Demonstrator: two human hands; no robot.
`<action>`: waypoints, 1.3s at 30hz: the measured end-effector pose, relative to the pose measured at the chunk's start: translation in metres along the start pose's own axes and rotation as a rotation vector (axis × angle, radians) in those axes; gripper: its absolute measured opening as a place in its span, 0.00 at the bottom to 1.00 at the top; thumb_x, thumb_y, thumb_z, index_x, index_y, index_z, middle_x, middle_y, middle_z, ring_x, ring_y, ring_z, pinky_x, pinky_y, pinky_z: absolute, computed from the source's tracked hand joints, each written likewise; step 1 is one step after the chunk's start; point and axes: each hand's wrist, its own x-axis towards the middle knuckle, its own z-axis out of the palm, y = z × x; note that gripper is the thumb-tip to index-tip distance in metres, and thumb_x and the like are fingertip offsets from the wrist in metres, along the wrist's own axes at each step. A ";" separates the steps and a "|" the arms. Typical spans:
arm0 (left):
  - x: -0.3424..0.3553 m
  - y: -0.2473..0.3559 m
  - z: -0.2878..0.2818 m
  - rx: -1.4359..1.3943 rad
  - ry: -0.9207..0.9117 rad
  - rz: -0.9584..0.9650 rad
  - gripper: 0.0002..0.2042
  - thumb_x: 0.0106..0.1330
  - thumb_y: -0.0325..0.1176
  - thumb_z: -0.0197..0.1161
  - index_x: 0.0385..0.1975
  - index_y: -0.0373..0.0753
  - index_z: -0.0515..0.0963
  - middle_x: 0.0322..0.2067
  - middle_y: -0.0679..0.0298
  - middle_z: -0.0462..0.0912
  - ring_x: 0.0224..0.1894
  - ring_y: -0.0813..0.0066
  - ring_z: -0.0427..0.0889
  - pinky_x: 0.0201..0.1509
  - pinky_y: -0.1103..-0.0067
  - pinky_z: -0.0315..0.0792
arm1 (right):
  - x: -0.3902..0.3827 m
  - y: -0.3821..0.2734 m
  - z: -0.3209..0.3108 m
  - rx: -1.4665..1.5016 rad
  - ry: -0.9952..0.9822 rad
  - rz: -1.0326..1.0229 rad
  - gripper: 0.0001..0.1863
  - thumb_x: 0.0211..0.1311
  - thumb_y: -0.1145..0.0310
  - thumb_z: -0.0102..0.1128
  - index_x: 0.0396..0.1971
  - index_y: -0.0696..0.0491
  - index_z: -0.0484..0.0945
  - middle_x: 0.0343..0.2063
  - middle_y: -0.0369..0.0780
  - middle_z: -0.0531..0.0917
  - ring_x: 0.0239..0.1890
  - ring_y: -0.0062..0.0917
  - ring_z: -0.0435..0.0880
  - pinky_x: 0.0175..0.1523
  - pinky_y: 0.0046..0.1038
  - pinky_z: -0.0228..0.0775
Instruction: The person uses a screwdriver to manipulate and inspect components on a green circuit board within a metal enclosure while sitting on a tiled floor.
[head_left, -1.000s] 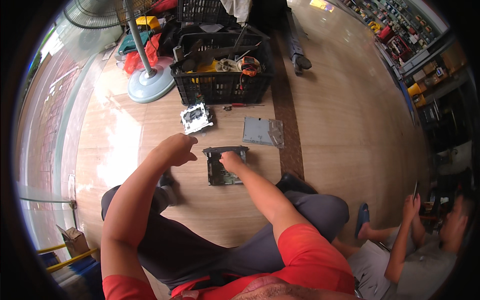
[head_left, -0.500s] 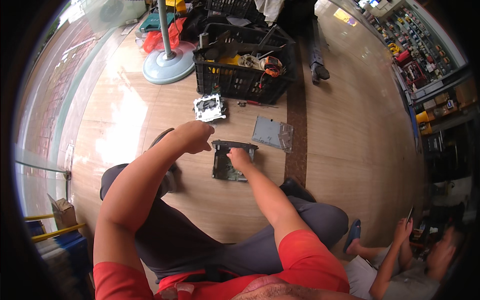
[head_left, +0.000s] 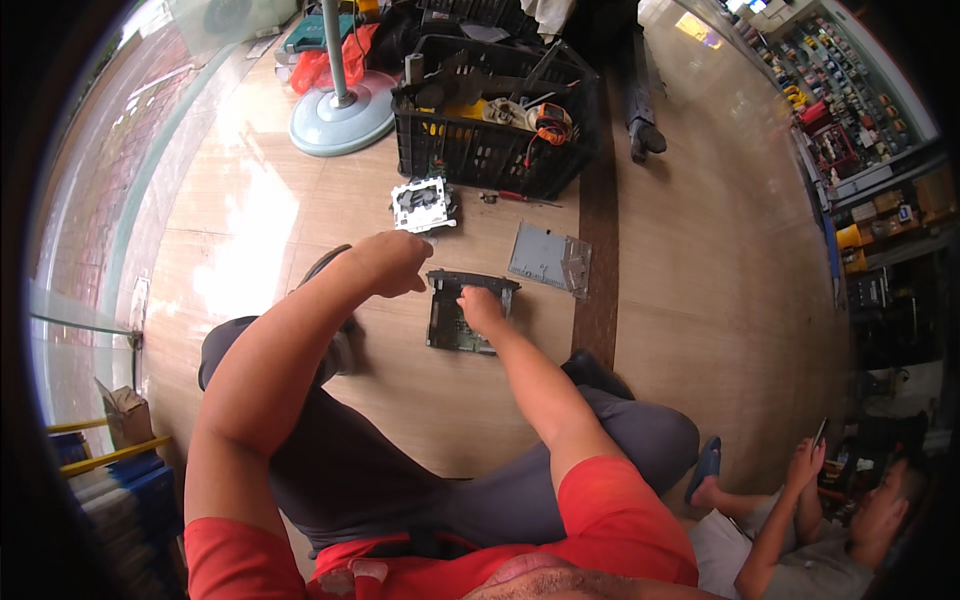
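Observation:
A dark open electronics housing with a green circuit board inside lies on the floor. My left hand hovers at its upper left corner, fingers bent but apart. My right hand is inside the housing with curled fingers; what the fingertips grip, if anything, is hidden. Beyond my left hand lies a white metal mechanism with dark parts. A flat grey metal cover lies right of it. A red-handled screwdriver rests below the crate.
A black crate of tools and a fan base stand beyond. A dark pole-like object lies at right. At lower right a co-worker sits holding a phone. Glass borders the left side, shelving the right.
The view has shifted, so the floor and objects appear higher and farther right. My left hand has edged slightly closer to the housing's corner; my right hand stays inside it.

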 end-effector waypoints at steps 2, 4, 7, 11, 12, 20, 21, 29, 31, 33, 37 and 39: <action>0.008 -0.007 0.008 -0.018 0.087 0.054 0.23 0.54 0.38 0.71 0.49 0.35 0.76 0.40 0.47 0.82 0.46 0.49 0.80 0.51 0.63 0.73 | 0.007 0.014 0.004 -0.001 0.021 -0.039 0.12 0.60 0.62 0.59 0.32 0.56 0.77 0.34 0.50 0.82 0.42 0.48 0.80 0.46 0.46 0.72; 0.010 -0.012 0.012 -0.019 0.082 0.072 0.25 0.53 0.36 0.71 0.51 0.34 0.76 0.41 0.47 0.82 0.47 0.49 0.80 0.51 0.64 0.73 | 0.010 0.015 0.011 0.035 0.015 -0.086 0.11 0.60 0.62 0.57 0.30 0.55 0.79 0.34 0.51 0.82 0.41 0.48 0.80 0.45 0.46 0.72; 0.006 -0.006 0.008 0.019 0.058 0.066 0.24 0.55 0.35 0.70 0.51 0.34 0.75 0.44 0.48 0.82 0.48 0.49 0.80 0.53 0.65 0.73 | 0.009 0.018 0.016 0.055 0.059 -0.140 0.10 0.59 0.64 0.58 0.30 0.56 0.80 0.31 0.52 0.82 0.37 0.49 0.81 0.42 0.46 0.73; 0.003 -0.006 0.006 0.026 0.045 0.032 0.23 0.55 0.33 0.70 0.52 0.34 0.76 0.43 0.49 0.82 0.48 0.52 0.80 0.53 0.66 0.74 | 0.009 0.016 0.009 0.002 0.034 -0.106 0.13 0.57 0.66 0.61 0.39 0.57 0.81 0.36 0.53 0.82 0.42 0.47 0.81 0.47 0.43 0.73; 0.004 -0.006 0.006 0.021 0.045 0.032 0.23 0.55 0.33 0.70 0.52 0.34 0.76 0.43 0.49 0.82 0.48 0.52 0.80 0.53 0.66 0.74 | 0.009 0.019 0.007 -0.002 0.029 -0.106 0.13 0.57 0.66 0.61 0.39 0.57 0.81 0.36 0.53 0.82 0.42 0.47 0.81 0.47 0.43 0.73; 0.008 -0.007 0.010 0.041 0.095 0.062 0.20 0.55 0.35 0.70 0.45 0.33 0.77 0.40 0.50 0.82 0.46 0.51 0.80 0.51 0.65 0.74 | 0.009 0.016 0.004 -0.068 0.013 -0.053 0.13 0.57 0.63 0.64 0.37 0.57 0.82 0.34 0.52 0.83 0.41 0.46 0.82 0.47 0.42 0.74; 0.008 -0.008 0.012 0.052 0.116 0.081 0.17 0.55 0.37 0.71 0.40 0.32 0.79 0.37 0.51 0.82 0.45 0.51 0.81 0.49 0.65 0.74 | 0.008 0.014 0.003 -0.072 0.016 -0.047 0.14 0.57 0.63 0.64 0.37 0.57 0.82 0.34 0.52 0.83 0.41 0.46 0.82 0.47 0.42 0.74; 0.006 -0.005 0.011 0.028 0.067 0.055 0.22 0.55 0.33 0.70 0.50 0.34 0.76 0.41 0.50 0.82 0.47 0.52 0.80 0.52 0.66 0.73 | 0.004 0.004 -0.003 -0.071 0.007 0.030 0.14 0.59 0.60 0.63 0.37 0.56 0.82 0.34 0.51 0.83 0.41 0.46 0.82 0.47 0.42 0.74; 0.007 -0.009 0.016 0.013 0.149 0.109 0.18 0.56 0.37 0.70 0.41 0.32 0.78 0.38 0.51 0.82 0.45 0.51 0.81 0.48 0.65 0.74 | 0.003 0.002 -0.005 -0.072 0.004 0.043 0.15 0.59 0.59 0.63 0.37 0.56 0.82 0.34 0.51 0.83 0.41 0.46 0.82 0.47 0.42 0.74; 0.008 -0.008 0.016 0.016 0.140 0.084 0.18 0.56 0.36 0.70 0.42 0.33 0.78 0.38 0.51 0.82 0.45 0.51 0.80 0.48 0.65 0.74 | 0.005 -0.002 -0.008 -0.102 -0.057 0.077 0.15 0.59 0.58 0.63 0.34 0.55 0.82 0.34 0.51 0.83 0.41 0.46 0.82 0.46 0.43 0.75; 0.008 -0.007 0.017 0.020 0.158 0.071 0.18 0.56 0.36 0.70 0.43 0.33 0.78 0.39 0.51 0.82 0.45 0.50 0.80 0.49 0.64 0.75 | 0.005 0.000 -0.004 -0.102 -0.026 0.118 0.15 0.58 0.57 0.63 0.30 0.55 0.81 0.33 0.51 0.83 0.40 0.46 0.82 0.46 0.43 0.75; 0.009 -0.008 0.017 0.013 0.169 0.084 0.18 0.56 0.36 0.70 0.43 0.33 0.78 0.39 0.51 0.82 0.46 0.51 0.80 0.49 0.64 0.74 | 0.006 0.007 -0.001 -0.081 -0.009 0.098 0.16 0.58 0.56 0.63 0.28 0.56 0.81 0.32 0.52 0.83 0.40 0.46 0.83 0.46 0.44 0.74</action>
